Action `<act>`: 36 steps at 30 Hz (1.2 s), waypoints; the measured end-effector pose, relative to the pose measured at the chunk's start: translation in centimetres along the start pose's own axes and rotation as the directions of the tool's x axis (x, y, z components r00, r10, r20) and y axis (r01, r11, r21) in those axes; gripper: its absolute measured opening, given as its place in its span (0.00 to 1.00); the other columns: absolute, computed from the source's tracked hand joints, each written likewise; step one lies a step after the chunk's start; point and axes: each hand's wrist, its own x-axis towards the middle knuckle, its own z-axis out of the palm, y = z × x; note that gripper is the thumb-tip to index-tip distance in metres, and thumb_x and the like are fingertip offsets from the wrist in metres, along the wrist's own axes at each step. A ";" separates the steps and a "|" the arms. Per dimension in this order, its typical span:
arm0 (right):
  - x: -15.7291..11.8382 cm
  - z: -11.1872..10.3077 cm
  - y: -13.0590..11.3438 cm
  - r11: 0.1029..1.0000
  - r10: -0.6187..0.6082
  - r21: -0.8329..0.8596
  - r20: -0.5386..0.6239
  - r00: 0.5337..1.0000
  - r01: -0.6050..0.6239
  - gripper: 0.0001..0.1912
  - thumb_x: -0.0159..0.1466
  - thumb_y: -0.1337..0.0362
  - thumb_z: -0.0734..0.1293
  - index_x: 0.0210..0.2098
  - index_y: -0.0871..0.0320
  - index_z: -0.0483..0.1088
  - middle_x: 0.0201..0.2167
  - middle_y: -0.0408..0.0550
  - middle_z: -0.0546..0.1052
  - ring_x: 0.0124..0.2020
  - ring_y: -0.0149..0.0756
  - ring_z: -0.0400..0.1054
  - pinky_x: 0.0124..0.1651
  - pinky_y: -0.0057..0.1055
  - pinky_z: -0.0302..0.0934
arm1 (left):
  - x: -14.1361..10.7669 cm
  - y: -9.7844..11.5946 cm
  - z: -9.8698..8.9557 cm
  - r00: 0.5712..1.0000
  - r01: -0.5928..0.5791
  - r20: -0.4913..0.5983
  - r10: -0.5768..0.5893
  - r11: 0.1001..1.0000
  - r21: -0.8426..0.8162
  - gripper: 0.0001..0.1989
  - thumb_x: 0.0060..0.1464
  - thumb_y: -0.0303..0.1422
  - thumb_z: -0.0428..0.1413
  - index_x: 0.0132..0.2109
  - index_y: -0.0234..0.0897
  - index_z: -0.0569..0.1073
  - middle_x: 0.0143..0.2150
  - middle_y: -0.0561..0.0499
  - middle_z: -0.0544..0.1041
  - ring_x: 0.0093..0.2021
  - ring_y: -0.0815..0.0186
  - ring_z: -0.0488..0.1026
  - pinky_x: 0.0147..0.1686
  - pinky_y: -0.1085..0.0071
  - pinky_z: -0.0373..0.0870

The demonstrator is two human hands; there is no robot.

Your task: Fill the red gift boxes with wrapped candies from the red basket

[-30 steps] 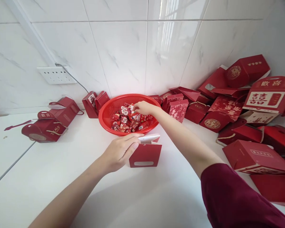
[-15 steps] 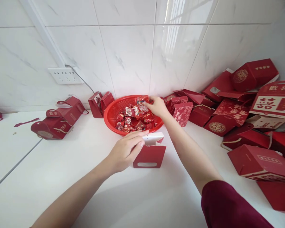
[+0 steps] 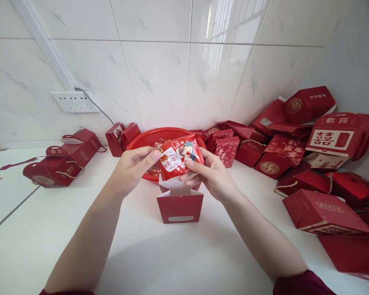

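Observation:
A shiny red printed packet (image 3: 180, 157) is held up between both hands, above an open red box (image 3: 180, 208) standing on the white table. My left hand (image 3: 135, 166) pinches the packet's left edge. With thumb in front and fingers behind, my right hand (image 3: 210, 172) grips its right side. Behind the packet sits a red plastic basket (image 3: 141, 139); its contents are mostly hidden by the packet and hands.
Many red boxes (image 3: 329, 205) are piled on the right. Two handled boxes (image 3: 53, 170) and a dark red strip (image 3: 17, 164) lie at the left. Small upright boxes (image 3: 115, 139) stand beside the basket. A socket panel (image 3: 75, 101) is on the tiled wall.
The right hand has come back from the basket with a packet. My left hand has left the box and risen to the packet. The view has shifted slightly.

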 end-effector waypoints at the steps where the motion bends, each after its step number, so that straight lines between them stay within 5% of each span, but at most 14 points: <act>1: -0.2 0.3 -0.1 0.999 0.021 -0.035 0.023 1.000 -0.020 0.19 0.60 0.55 0.73 0.46 0.56 0.69 0.28 0.44 0.80 0.28 0.32 0.78 0.29 0.22 0.72 | -0.1 -0.2 0.1 1.000 0.007 0.001 -0.007 1.000 -0.025 0.16 0.60 0.45 0.57 0.36 0.36 0.79 0.35 0.48 0.80 0.37 0.62 0.77 0.37 0.69 0.74; 6: -0.6 0.0 -0.7 0.983 0.016 -0.184 0.088 0.996 0.001 0.19 0.62 0.51 0.71 0.46 0.56 0.73 0.32 0.43 0.78 0.25 0.26 0.72 0.26 0.20 0.68 | -0.5 -0.3 0.4 0.997 0.024 0.074 -0.017 0.994 -0.104 0.12 0.59 0.41 0.59 0.39 0.36 0.80 0.37 0.47 0.82 0.39 0.61 0.78 0.37 0.70 0.74; 13: -0.1 -0.9 -0.1 0.990 -0.105 -0.081 0.106 0.989 0.114 0.14 0.61 0.57 0.73 0.45 0.56 0.76 0.41 0.46 0.81 0.43 0.33 0.75 0.47 0.30 0.71 | -0.5 -0.1 0.7 0.991 0.023 0.129 -0.020 1.000 -0.020 0.12 0.58 0.40 0.59 0.40 0.37 0.80 0.38 0.47 0.81 0.39 0.60 0.77 0.39 0.67 0.75; 27: 0.1 -1.1 -0.2 0.967 -0.123 -0.208 0.121 0.985 0.146 0.14 0.62 0.55 0.72 0.44 0.54 0.73 0.42 0.46 0.79 0.41 0.35 0.75 0.44 0.33 0.71 | -0.4 -0.6 0.9 0.990 -0.043 0.134 0.038 0.998 0.036 0.12 0.60 0.41 0.58 0.38 0.36 0.78 0.36 0.47 0.79 0.36 0.62 0.75 0.35 0.69 0.74; 31: -0.5 -1.3 -1.2 0.758 -0.359 -0.539 0.124 0.925 0.367 0.14 0.60 0.60 0.74 0.44 0.53 0.72 0.43 0.45 0.77 0.43 0.36 0.73 0.44 0.32 0.68 | -0.5 -0.5 1.0 0.969 -0.235 0.145 0.199 0.924 0.303 0.11 0.60 0.40 0.57 0.35 0.38 0.78 0.33 0.49 0.77 0.35 0.63 0.73 0.38 0.67 0.71; 34: -1.4 -1.6 -2.3 0.538 -0.338 -0.740 0.248 0.908 0.403 0.05 0.61 0.63 0.72 0.35 0.55 0.72 0.33 0.42 0.77 0.35 0.33 0.71 0.39 0.29 0.65 | -0.4 -0.5 0.9 0.934 -0.346 0.238 0.266 0.838 0.421 0.09 0.58 0.40 0.60 0.36 0.40 0.78 0.38 0.49 0.79 0.42 0.61 0.74 0.45 0.66 0.71; 36: -1.9 -2.0 -3.0 0.455 -0.317 -0.803 0.258 0.913 0.385 0.05 0.62 0.64 0.71 0.34 0.54 0.70 0.32 0.42 0.76 0.32 0.33 0.70 0.36 0.29 0.65 | -0.2 -0.5 0.6 0.919 -0.335 0.346 0.187 0.835 0.436 0.10 0.57 0.42 0.60 0.38 0.40 0.79 0.48 0.47 0.78 0.49 0.59 0.73 0.48 0.66 0.71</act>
